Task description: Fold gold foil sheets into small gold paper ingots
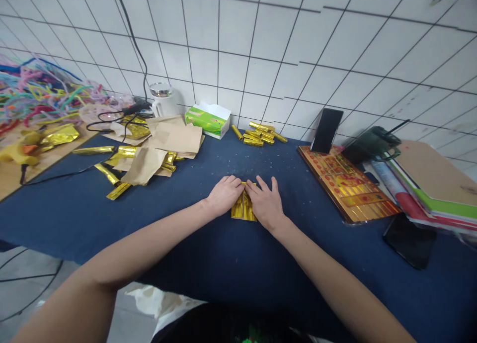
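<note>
A small piece of gold foil paper (244, 213) lies on the blue tablecloth in front of me, with a line down its middle. My left hand (224, 195) is closed on its upper left part, fingers pressed together. From the other side, my right hand (267, 202) grips the upper right part between thumb and index finger, while its other fingers stretch out. The fingertips of both hands nearly meet at the far edge and hide part of it. Beyond them, several rolled gold foil tubes (257, 135) lie in a heap by the wall.
At left are brown paper pieces (175, 136), more gold rolls (106, 174), a yellow glue gun (20, 149) and a pile of pipe cleaners (44, 92). A tissue pack (207, 119) and white mug (164, 102) stand behind. A phone (327, 130) leans at right above gold-red printed sheets (346, 184).
</note>
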{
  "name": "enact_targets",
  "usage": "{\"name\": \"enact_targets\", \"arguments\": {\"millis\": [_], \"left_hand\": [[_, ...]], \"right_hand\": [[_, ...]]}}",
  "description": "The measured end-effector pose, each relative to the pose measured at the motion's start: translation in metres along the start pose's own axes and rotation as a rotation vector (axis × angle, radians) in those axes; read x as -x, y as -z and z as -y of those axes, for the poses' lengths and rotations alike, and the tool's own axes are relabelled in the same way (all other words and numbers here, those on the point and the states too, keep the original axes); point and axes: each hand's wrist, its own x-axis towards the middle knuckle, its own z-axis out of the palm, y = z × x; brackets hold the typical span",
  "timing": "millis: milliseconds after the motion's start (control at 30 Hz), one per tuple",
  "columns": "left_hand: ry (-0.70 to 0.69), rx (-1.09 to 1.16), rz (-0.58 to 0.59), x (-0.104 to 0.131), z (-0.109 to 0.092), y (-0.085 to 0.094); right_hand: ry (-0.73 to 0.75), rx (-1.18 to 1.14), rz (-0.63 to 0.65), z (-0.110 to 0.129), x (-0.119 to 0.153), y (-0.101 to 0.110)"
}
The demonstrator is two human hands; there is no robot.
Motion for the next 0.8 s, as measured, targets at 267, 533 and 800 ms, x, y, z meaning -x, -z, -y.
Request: {"name": "enact_targets", "arguments": {"millis": [267, 533, 800], "left_hand": [[-0.028, 0.011, 0.004, 0.004, 0.004, -0.002], [-0.066, 0.169, 0.08, 0.028, 0.017, 0.0], [-0.039, 0.258, 0.144, 0.036, 0.024, 0.001]], "right_hand": [[-0.026, 0.011, 0.051, 0.0, 0.002, -0.004], [0.097, -0.096, 0.158, -0.023, 0.012, -0.004], [0.062, -0.11, 0.191, -0.022, 0.019, -0.003]]}}
